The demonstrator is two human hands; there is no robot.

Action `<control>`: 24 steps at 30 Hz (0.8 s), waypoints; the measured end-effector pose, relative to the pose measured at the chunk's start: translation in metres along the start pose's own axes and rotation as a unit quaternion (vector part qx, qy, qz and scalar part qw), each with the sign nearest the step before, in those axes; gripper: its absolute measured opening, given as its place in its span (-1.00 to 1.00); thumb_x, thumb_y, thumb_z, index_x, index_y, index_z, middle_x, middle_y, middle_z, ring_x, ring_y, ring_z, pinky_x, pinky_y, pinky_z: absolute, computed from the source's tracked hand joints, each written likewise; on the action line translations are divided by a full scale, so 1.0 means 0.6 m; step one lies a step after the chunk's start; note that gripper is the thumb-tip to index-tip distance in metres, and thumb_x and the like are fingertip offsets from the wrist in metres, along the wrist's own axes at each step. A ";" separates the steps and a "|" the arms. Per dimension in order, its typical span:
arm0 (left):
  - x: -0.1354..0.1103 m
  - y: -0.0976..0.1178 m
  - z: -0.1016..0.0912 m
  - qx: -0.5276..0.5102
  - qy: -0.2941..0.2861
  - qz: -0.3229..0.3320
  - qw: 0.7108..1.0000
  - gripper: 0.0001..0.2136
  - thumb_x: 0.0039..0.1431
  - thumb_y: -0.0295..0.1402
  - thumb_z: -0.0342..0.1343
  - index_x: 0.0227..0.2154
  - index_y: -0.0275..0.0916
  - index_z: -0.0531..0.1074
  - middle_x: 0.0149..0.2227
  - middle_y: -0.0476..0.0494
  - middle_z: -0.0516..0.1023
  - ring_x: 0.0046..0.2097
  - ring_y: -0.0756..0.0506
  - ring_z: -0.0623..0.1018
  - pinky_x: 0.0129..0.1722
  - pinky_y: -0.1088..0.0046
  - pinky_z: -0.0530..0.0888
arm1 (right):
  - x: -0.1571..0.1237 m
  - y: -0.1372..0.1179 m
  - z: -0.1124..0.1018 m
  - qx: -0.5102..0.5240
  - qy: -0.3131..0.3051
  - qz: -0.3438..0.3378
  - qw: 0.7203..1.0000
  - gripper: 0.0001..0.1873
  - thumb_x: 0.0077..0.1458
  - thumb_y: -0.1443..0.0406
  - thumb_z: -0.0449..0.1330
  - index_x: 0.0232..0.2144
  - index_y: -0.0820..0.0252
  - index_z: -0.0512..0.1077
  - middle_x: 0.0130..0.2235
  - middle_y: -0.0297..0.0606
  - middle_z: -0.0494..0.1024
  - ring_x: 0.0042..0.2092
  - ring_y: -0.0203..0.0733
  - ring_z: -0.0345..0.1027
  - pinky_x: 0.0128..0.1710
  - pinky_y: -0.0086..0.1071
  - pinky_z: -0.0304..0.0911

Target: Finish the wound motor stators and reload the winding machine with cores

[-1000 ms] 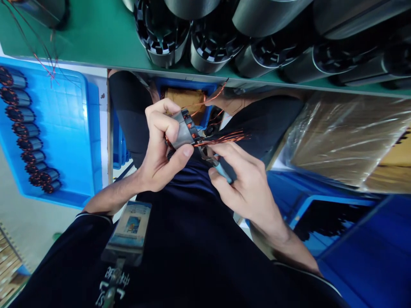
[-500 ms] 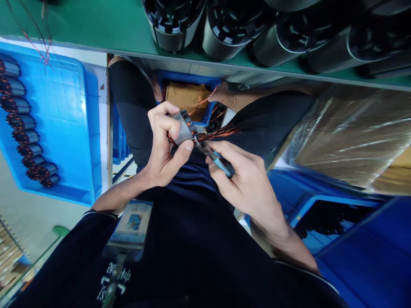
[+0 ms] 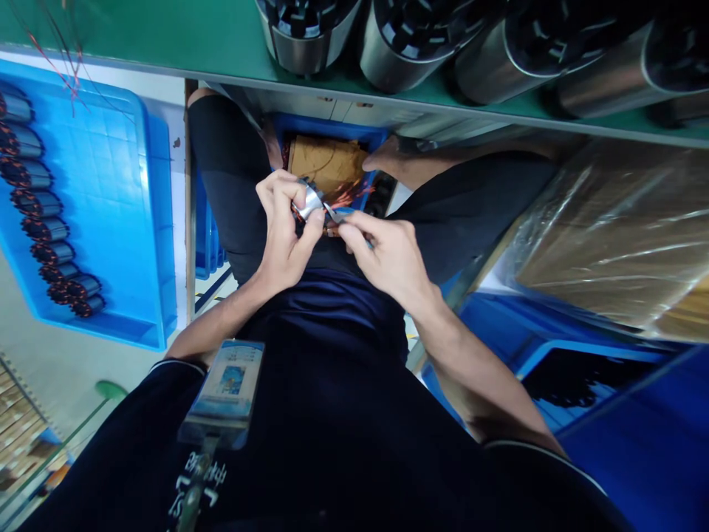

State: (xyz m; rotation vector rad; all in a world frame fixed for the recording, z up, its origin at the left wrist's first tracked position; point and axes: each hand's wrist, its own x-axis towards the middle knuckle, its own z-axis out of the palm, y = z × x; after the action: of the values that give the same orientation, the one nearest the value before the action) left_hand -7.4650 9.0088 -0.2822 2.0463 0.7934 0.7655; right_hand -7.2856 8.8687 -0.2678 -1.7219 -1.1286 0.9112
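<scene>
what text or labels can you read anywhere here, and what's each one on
No text reads cleanly.
ID badge: print around a small picture, too small to read.
Dark shirt: white characters, upside down and cut off, not legible.
Wound stator in the left hand and tool in the right hand: no markings visible.
</scene>
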 end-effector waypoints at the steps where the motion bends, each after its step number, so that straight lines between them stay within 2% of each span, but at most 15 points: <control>1: 0.000 -0.025 0.012 0.007 0.001 -0.013 1.000 -0.55 0.85 0.26 -0.02 0.06 -0.04 0.27 0.13 -0.27 0.32 0.34 -0.36 0.50 0.46 -0.18 0.54 | 0.017 0.021 0.007 0.006 -0.016 0.016 1.000 -0.42 0.79 -0.18 0.24 -0.10 0.04 0.79 -0.22 -0.21 0.82 -0.23 0.00 0.66 -0.01 -0.14 0.55; 3: 0.000 -0.076 0.032 -0.002 -0.002 -0.038 0.999 -0.52 0.82 0.30 0.04 0.06 -0.04 0.30 0.13 -0.28 0.33 0.29 -0.37 0.47 0.44 -0.18 0.53 | 0.051 0.062 0.022 0.023 -0.045 0.045 0.998 -0.22 0.76 -0.36 0.17 -0.21 0.06 0.74 -0.36 -0.25 0.70 -0.31 -0.04 0.56 -0.08 -0.14 0.46; 7: 0.004 -0.162 0.054 0.006 -0.012 -0.068 0.998 -0.42 0.73 0.44 0.04 0.06 -0.02 0.32 0.13 -0.33 0.38 0.27 -0.39 0.41 0.48 -0.26 0.49 | 0.101 0.127 0.055 0.088 -0.092 0.088 0.988 0.07 0.49 -0.71 0.12 -0.15 0.08 0.79 -0.48 -0.35 0.55 -0.40 -0.11 0.44 -0.19 -0.18 0.37; 11: 0.010 -0.216 0.069 0.008 -0.001 -0.081 0.997 -0.30 0.63 0.59 -0.01 0.06 -0.01 0.33 0.12 -0.37 0.40 0.27 -0.43 0.38 0.50 -0.32 0.47 | 0.130 0.172 0.085 0.130 -0.126 0.115 0.977 0.14 0.41 -0.77 0.11 -0.10 0.10 0.79 -0.55 -0.46 0.47 -0.51 -0.25 0.27 -0.33 -0.25 0.29; 14: 0.011 -0.238 0.079 0.004 0.028 -0.074 0.997 -0.27 0.61 0.62 -0.02 0.06 -0.02 0.33 0.12 -0.38 0.40 0.27 -0.44 0.37 0.48 -0.32 0.48 | 0.147 0.196 0.093 0.155 -0.138 0.114 0.972 0.17 0.38 -0.79 0.11 -0.09 0.12 0.78 -0.56 -0.45 0.47 -0.57 -0.28 0.23 -0.42 -0.27 0.26; 17: 0.011 -0.236 0.073 0.024 0.033 -0.049 0.998 -0.31 0.69 0.57 -0.07 0.09 -0.02 0.33 0.14 -0.35 0.42 0.28 -0.41 0.40 0.48 -0.31 0.49 | 0.160 0.203 0.086 0.181 -0.133 0.104 0.969 0.15 0.29 -0.83 0.16 -0.13 0.08 0.72 -0.46 -0.33 0.61 -0.53 -0.23 0.38 -0.43 -0.27 0.37; 19: 0.009 -0.217 0.058 0.050 0.021 -0.019 0.998 -0.37 0.75 0.49 -0.05 0.12 -0.02 0.34 0.16 -0.33 0.42 0.30 -0.38 0.44 0.49 -0.31 0.50 | 0.161 0.191 0.078 0.191 -0.105 0.098 0.971 0.07 0.28 -0.79 0.27 -0.17 0.04 0.65 -0.37 -0.29 0.68 -0.46 -0.19 0.47 -0.38 -0.26 0.47; 21: 0.006 -0.184 0.037 0.084 0.008 0.021 0.996 -0.46 0.82 0.36 -0.04 0.20 -0.05 0.36 0.23 -0.36 0.42 0.38 -0.38 0.48 0.51 -0.34 0.52 | 0.154 0.165 0.072 0.214 -0.081 0.080 0.970 -0.02 0.32 -0.72 0.37 -0.12 0.02 0.65 -0.34 -0.32 0.66 -0.41 -0.16 0.48 -0.32 -0.24 0.53; 24: 0.000 -0.122 0.006 0.110 0.000 0.094 0.989 -0.64 0.85 0.08 0.03 0.34 -0.07 0.35 0.39 -0.45 0.37 0.47 -0.43 0.50 0.50 -0.35 0.58 | 0.133 0.114 0.065 0.280 -0.095 0.046 0.954 -0.13 0.37 -0.58 0.50 0.10 0.00 0.71 -0.30 -0.37 0.58 -0.36 -0.14 0.45 -0.30 -0.22 0.55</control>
State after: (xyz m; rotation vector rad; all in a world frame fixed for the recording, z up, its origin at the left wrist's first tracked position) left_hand -7.4820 9.0430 -0.3447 2.3443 0.7169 0.8111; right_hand -7.2732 8.9390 -0.3544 -1.2423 -0.8037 1.3306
